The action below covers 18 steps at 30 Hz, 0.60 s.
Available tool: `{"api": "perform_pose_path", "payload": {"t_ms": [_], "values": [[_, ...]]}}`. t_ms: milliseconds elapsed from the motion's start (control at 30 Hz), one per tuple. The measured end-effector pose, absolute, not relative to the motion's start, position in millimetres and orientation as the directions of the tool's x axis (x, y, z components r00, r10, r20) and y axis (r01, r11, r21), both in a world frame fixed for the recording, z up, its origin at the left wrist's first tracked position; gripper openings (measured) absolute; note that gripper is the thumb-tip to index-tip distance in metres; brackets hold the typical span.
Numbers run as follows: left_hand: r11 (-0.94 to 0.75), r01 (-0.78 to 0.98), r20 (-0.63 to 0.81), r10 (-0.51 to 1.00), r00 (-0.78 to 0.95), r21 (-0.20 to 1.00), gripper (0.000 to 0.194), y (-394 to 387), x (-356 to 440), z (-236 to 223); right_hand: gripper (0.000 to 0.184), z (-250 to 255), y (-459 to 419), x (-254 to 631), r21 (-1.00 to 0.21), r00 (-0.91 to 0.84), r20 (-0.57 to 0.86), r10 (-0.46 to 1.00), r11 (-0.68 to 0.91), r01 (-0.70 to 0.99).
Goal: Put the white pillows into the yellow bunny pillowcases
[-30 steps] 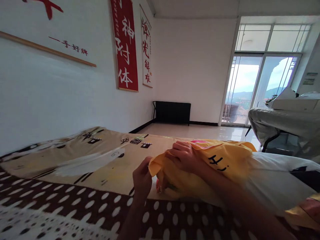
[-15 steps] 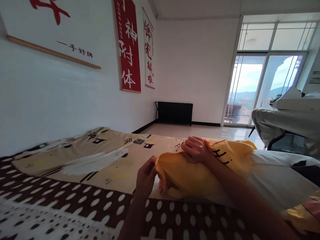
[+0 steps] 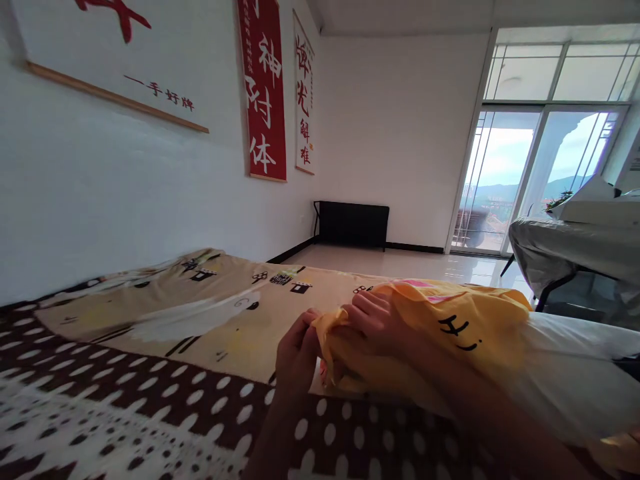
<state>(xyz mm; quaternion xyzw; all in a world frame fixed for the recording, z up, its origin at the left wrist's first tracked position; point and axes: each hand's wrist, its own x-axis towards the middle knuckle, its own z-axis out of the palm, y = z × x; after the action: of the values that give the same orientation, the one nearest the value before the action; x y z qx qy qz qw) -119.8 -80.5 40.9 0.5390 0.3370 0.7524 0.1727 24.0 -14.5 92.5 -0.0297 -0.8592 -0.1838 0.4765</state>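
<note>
A yellow printed fabric cover with black "Hi" lettering lies across the bed in front of me, and it runs into a white part at the right. Its bunched open end faces left, where a bit of pink-red shows inside. My left hand pinches the edge of that end between thumb and fingers. Just to the right, my right hand is closed over the gathered cloth, close to my left. Some of its fingertips are hidden in the folds.
Beneath lies a beige sheet with a sheep print and a brown dotted border. A black folded panel leans by the far wall. At the right stands a covered table before a glass door. Scrolls hang left.
My right hand has moved left and down along the cover, nearer to my left hand, gathering the cloth between them. The view has shifted slightly.
</note>
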Motion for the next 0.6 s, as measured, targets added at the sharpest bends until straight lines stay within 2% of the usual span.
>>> {"api": "perform_pose_path", "payload": {"t_ms": [67,100,167,233,333,400,467,533,600], "values": [[-0.749,0.0,0.71,0.628,-0.319,0.663,0.037,-80,-119,42,0.026,98,-7,28,0.394,-0.559,0.797,-0.228,0.898,0.196],[-0.761,-0.016,0.718,0.618,-0.32,0.648,0.037,-80,-118,43,0.024,101,-6,30,0.395,-0.572,0.787,-0.232,0.901,0.178],[-0.782,0.043,0.743,0.573,-0.346,0.622,0.033,-80,-118,43,0.017,104,-11,30,0.331,-0.611,0.767,-0.194,0.936,0.12],[-0.802,0.177,0.796,0.488,-0.358,0.571,0.025,-79,-118,42,0.014,106,-18,28,0.232,-0.649,0.752,-0.12,0.968,0.09],[-0.83,0.399,0.902,0.256,-0.347,0.389,0.013,-74,-118,35,0.015,107,-23,27,0.079,-0.645,0.764,0.032,0.987,0.142],[-0.785,0.572,0.962,0.109,-0.252,0.239,0.027,-67,-117,26,0.015,111,-20,28,0.03,-0.551,0.831,0.076,0.983,0.181],[-0.672,0.727,0.99,0.09,-0.107,0.14,0.049,-57,-113,15,0.012,117,-16,31,0.081,-0.431,0.902,0.035,0.965,0.25],[-0.548,0.818,0.98,0.184,-0.082,0.172,0.052,-46,-107,5,0.01,123,-16,34,0.179,-0.355,0.934,-0.049,0.921,0.345],[-0.498,0.81,0.94,0.288,-0.184,0.311,0.032,-38,-99,-3,0.01,126,-23,34,0.225,-0.356,0.931,-0.076,0.889,0.399]]}}
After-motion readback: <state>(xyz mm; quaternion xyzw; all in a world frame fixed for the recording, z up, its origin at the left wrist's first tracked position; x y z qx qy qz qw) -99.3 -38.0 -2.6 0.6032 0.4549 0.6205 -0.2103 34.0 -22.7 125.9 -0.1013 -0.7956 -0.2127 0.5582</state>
